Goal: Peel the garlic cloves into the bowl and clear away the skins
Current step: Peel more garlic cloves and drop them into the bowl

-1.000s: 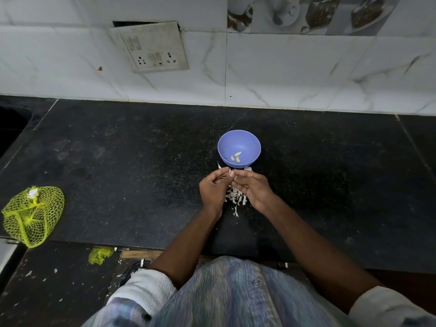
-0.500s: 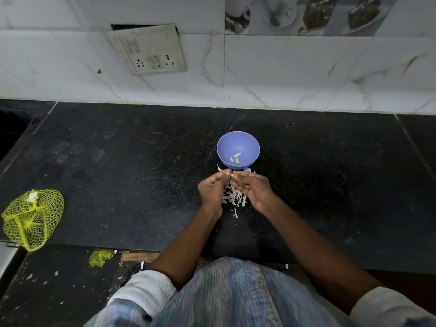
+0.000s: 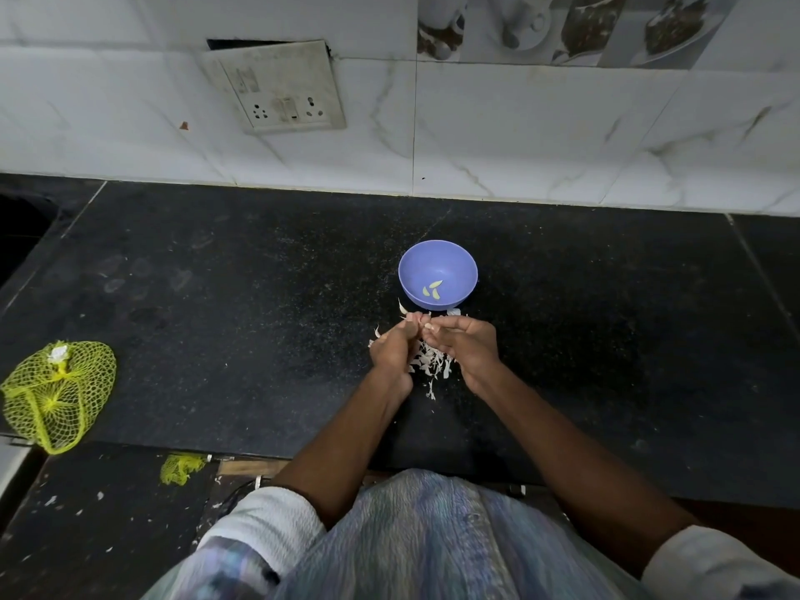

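A small blue bowl (image 3: 437, 258) stands on the black counter with three peeled garlic cloves (image 3: 432, 290) in it. Just in front of the bowl, my left hand (image 3: 393, 348) and my right hand (image 3: 467, 345) meet, fingertips together, and pinch a small garlic clove (image 3: 419, 326) that the fingers mostly hide. A heap of white garlic skins (image 3: 430, 363) lies on the counter under and between my hands.
A yellow net bag (image 3: 56, 394) lies at the counter's left front edge, and a scrap of yellow net (image 3: 182, 467) on the floor below. A tiled wall with a socket plate (image 3: 277, 90) bounds the back. Dark counter (image 3: 216, 318) stretches either side.
Both hands have stayed in front of the bowl while the fingertips work at the clove. My left fingers have curled in tighter. The bowl and skins have not moved.
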